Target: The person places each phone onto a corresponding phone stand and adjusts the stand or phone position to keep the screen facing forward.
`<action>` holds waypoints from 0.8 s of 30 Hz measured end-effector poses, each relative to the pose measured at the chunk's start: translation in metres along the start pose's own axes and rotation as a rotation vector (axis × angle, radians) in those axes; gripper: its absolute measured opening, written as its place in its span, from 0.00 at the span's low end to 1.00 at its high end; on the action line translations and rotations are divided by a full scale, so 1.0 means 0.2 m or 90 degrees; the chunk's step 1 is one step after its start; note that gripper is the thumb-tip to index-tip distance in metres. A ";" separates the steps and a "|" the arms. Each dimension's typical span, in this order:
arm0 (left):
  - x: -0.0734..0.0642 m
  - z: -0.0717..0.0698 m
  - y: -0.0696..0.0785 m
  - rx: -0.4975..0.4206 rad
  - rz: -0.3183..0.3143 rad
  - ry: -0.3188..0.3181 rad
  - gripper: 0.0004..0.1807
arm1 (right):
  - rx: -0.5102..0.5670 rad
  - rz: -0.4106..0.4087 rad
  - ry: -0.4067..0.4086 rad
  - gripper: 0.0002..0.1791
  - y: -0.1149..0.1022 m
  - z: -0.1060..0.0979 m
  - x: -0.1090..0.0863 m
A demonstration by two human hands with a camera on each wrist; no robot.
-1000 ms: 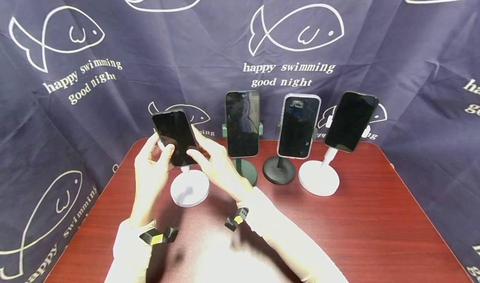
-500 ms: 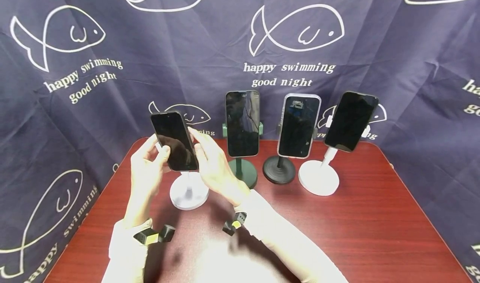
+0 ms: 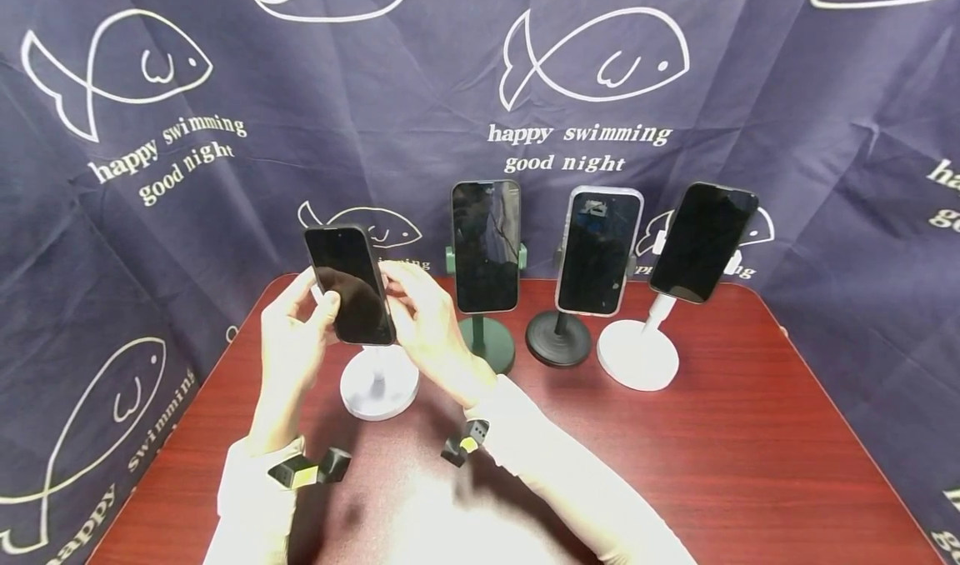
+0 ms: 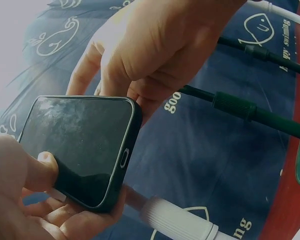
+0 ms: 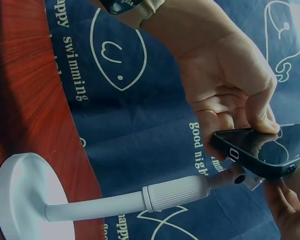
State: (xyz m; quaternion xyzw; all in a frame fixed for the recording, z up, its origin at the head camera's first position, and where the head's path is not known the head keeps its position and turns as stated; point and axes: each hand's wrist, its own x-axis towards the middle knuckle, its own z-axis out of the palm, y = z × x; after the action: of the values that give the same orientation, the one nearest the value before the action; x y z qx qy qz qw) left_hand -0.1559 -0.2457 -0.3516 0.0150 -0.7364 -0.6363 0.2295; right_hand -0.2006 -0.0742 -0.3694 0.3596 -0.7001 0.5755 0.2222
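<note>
A black smartphone [image 3: 348, 286] in a dark case leans back at the head of a white phone stand [image 3: 380, 394]. My left hand [image 3: 291, 332] grips its left side, thumb on the glass and fingers curled underneath. A bit of white clamp [image 4: 57, 194] shows between those fingers in the left wrist view. On the other side, my right hand [image 3: 437, 332] has its fingers curled round the clamp's right side, close against the phone's edge; the fingertips are partly hidden behind the phone. In the right wrist view, the ribbed white stem [image 5: 175, 195] runs up to the phone's underside.
To the right stand three more phones on stands: one on a green stand [image 3: 491, 348], one pale-cased on a black stand [image 3: 558, 340], one on a white stand [image 3: 637, 357]. All are on the red-brown table [image 3: 750, 432], before a blue fish-print cloth [image 3: 420, 90].
The right thumb has come off the screen to the phone's right edge, and the right fingers have slid slightly down. The phone has shifted slightly down, with the left hand still gripping it.
</note>
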 end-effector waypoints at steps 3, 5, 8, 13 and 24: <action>0.00 0.00 0.00 0.041 0.012 0.014 0.22 | 0.019 0.000 0.007 0.22 0.00 0.00 0.00; 0.00 0.00 0.00 0.057 0.027 0.018 0.22 | 0.036 -0.001 0.011 0.22 0.00 0.00 0.00; 0.00 0.00 0.00 0.062 0.050 0.017 0.22 | 0.040 -0.012 0.017 0.21 0.00 0.00 0.00; 0.00 0.01 0.00 0.035 0.067 0.004 0.20 | -0.068 -0.097 0.035 0.18 0.00 0.00 0.02; -0.01 0.02 0.00 0.030 0.057 0.003 0.17 | -0.196 -0.189 0.042 0.17 -0.01 -0.02 0.02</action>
State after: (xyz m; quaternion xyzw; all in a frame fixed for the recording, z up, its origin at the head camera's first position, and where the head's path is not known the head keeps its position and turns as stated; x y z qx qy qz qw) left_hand -0.1558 -0.2417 -0.3528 -0.0112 -0.7505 -0.6078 0.2590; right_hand -0.2016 -0.0720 -0.3651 0.4016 -0.7112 0.4341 0.3800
